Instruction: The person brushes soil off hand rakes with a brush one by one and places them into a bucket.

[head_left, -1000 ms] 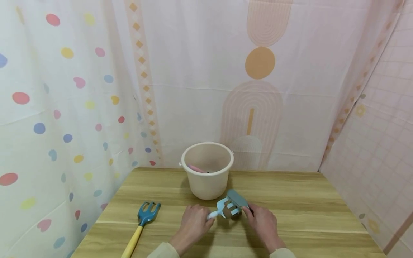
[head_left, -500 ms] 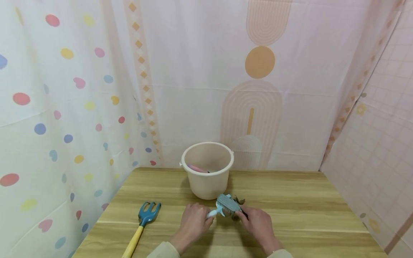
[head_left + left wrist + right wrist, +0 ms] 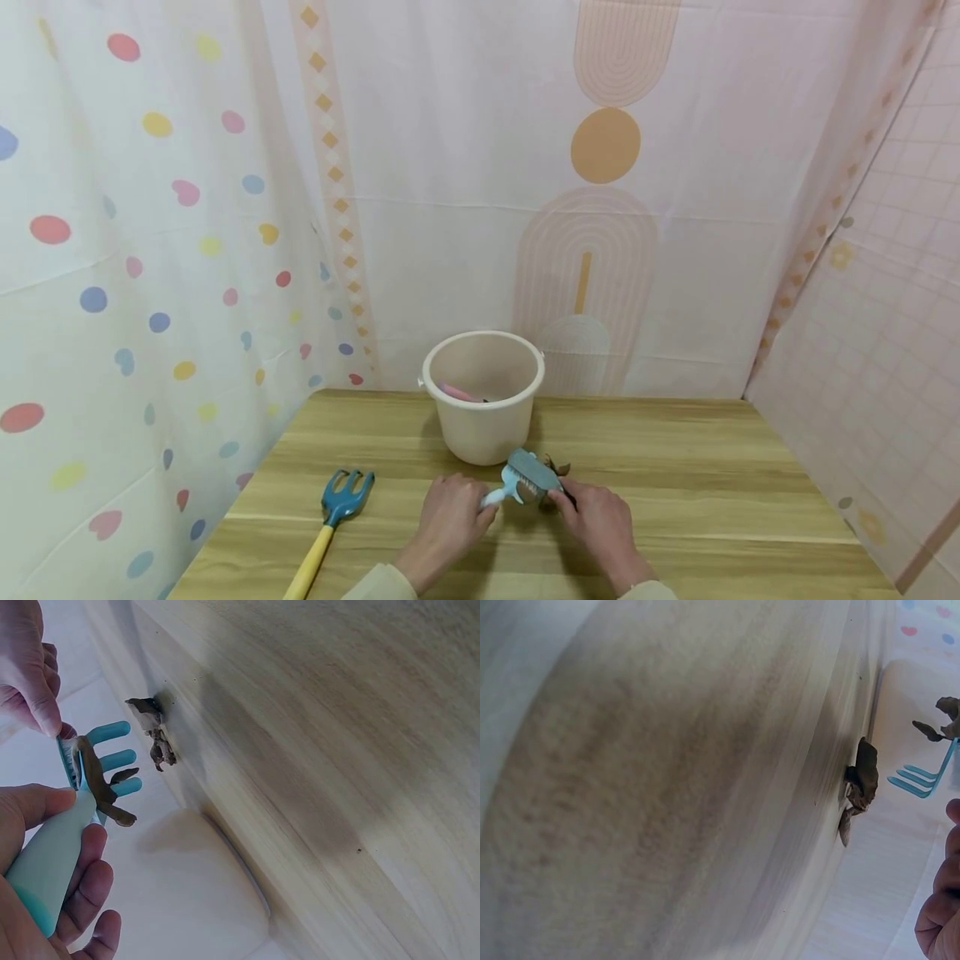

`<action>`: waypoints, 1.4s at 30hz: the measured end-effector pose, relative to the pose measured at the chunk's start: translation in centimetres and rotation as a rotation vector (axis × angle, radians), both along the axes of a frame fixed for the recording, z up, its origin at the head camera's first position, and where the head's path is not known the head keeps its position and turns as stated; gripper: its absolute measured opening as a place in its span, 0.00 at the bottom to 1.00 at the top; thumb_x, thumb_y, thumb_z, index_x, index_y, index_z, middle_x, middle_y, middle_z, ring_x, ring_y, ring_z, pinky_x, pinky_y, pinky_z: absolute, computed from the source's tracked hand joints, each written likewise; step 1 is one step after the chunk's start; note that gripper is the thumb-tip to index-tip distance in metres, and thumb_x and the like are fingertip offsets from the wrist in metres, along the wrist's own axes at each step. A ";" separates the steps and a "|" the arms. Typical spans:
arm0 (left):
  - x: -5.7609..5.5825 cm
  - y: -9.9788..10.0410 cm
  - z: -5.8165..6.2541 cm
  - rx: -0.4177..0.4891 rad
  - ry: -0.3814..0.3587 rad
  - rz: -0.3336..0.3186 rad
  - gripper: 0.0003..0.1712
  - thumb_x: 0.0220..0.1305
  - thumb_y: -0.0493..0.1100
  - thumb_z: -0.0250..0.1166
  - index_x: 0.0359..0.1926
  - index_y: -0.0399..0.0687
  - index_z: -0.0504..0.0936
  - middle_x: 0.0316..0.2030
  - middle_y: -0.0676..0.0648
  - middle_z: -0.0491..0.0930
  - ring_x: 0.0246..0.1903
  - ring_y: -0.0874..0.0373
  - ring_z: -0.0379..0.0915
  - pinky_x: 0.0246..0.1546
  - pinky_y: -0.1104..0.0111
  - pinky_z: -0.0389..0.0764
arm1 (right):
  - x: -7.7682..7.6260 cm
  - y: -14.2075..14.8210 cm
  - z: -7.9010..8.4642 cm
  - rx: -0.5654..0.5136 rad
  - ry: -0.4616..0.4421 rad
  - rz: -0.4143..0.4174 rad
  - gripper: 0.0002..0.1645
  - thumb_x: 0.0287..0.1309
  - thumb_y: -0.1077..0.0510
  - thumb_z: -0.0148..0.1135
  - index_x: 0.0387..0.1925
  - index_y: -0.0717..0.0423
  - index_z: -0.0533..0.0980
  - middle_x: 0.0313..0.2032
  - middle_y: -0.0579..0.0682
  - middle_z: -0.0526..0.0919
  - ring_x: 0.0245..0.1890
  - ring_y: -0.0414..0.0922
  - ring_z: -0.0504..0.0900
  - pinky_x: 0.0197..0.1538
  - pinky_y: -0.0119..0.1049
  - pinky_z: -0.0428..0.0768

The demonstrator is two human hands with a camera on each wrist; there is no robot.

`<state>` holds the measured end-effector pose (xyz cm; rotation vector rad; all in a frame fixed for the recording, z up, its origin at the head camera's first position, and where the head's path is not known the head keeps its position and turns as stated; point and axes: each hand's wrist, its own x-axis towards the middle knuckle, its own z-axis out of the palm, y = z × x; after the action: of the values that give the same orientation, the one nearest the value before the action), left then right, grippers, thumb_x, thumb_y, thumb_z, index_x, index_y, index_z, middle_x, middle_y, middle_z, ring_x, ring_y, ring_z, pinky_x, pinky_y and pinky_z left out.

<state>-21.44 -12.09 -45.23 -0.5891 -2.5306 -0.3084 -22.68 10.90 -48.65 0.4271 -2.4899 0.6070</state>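
Head view, brush [image 3: 535, 470] shifted left, over rake [image 3: 511, 482]

Gripping a mint-handled rake [image 3: 56, 851] with the left hand [image 3: 84, 896] and pinching a blue brush [image 3: 62, 761] with the right hand [image 3: 24, 664], with white bristles [image 3: 70, 763] turned toward the curled brown leaf [image 3: 91, 772] at the base of the teal tines [image 3: 118, 760]. Photographed near crumpled dark leaves [image 3: 154, 727] on a wood-grain table [image 3: 322, 750] and a pale, rounded container [image 3: 199, 889].

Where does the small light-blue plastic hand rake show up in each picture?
Head: light-blue plastic rake low, just right of centre, in the left hand.
Left wrist: rake along the left side.
Right wrist: rake at the right edge, partly cut off.
Shared landmark: round cream plastic bucket.
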 end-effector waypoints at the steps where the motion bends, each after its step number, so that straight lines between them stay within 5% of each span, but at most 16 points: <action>1: 0.0 0.0 0.0 0.001 0.003 0.001 0.23 0.50 0.45 0.72 0.12 0.58 0.66 0.13 0.61 0.64 0.20 0.60 0.68 0.26 0.65 0.66 | 0.0 0.0 0.0 0.000 -0.003 -0.003 0.16 0.57 0.48 0.70 0.43 0.54 0.86 0.32 0.53 0.88 0.25 0.49 0.85 0.20 0.37 0.73; 18: 0.1 -0.2 0.1 0.019 0.004 0.001 0.23 0.50 0.45 0.73 0.11 0.58 0.66 0.12 0.61 0.64 0.18 0.61 0.67 0.25 0.65 0.67 | -0.2 -0.3 -0.2 -0.021 -0.038 -0.037 0.15 0.58 0.48 0.69 0.43 0.52 0.86 0.31 0.51 0.88 0.24 0.47 0.84 0.20 0.38 0.71; 25: 0.3 -0.2 0.0 0.007 -0.019 -0.014 0.19 0.49 0.46 0.73 0.12 0.58 0.71 0.11 0.63 0.63 0.17 0.63 0.65 0.25 0.66 0.66 | -0.5 1.0 0.1 -0.007 -0.072 -0.114 0.11 0.60 0.49 0.68 0.26 0.48 0.78 0.16 0.43 0.75 0.15 0.41 0.68 0.16 0.37 0.63; 28: 0.2 -0.1 0.0 0.017 -0.028 -0.012 0.19 0.50 0.46 0.72 0.13 0.58 0.72 0.12 0.62 0.65 0.18 0.63 0.65 0.26 0.65 0.67 | -0.5 1.1 0.2 -0.023 -0.098 -0.121 0.11 0.61 0.49 0.67 0.27 0.49 0.79 0.16 0.43 0.74 0.15 0.40 0.66 0.17 0.37 0.63; 32: 0.0 -0.2 -0.1 0.024 -0.029 0.002 0.20 0.50 0.46 0.72 0.12 0.59 0.70 0.12 0.62 0.64 0.17 0.62 0.66 0.25 0.65 0.68 | -0.2 0.8 0.4 -0.070 -0.077 -0.069 0.11 0.59 0.48 0.68 0.37 0.50 0.85 0.23 0.47 0.83 0.18 0.42 0.74 0.19 0.38 0.68; 37: -0.4 -0.3 -0.2 0.032 0.020 0.011 0.23 0.47 0.45 0.72 0.11 0.58 0.66 0.12 0.60 0.63 0.17 0.60 0.68 0.24 0.63 0.69 | 0.2 0.2 0.4 -0.014 0.066 0.077 0.15 0.54 0.50 0.72 0.42 0.52 0.87 0.27 0.48 0.87 0.19 0.42 0.80 0.20 0.35 0.72; 42: -0.4 -0.2 -0.1 0.018 0.036 0.007 0.23 0.49 0.45 0.72 0.11 0.58 0.65 0.13 0.60 0.65 0.19 0.59 0.70 0.25 0.63 0.68 | 0.1 0.0 0.3 0.018 0.083 0.056 0.15 0.54 0.49 0.72 0.42 0.50 0.87 0.28 0.47 0.87 0.19 0.41 0.80 0.17 0.32 0.67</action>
<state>-21.87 -12.31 -45.31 -0.5735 -2.4923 -0.3150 -22.59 10.85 -48.31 0.5203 -2.4127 0.5775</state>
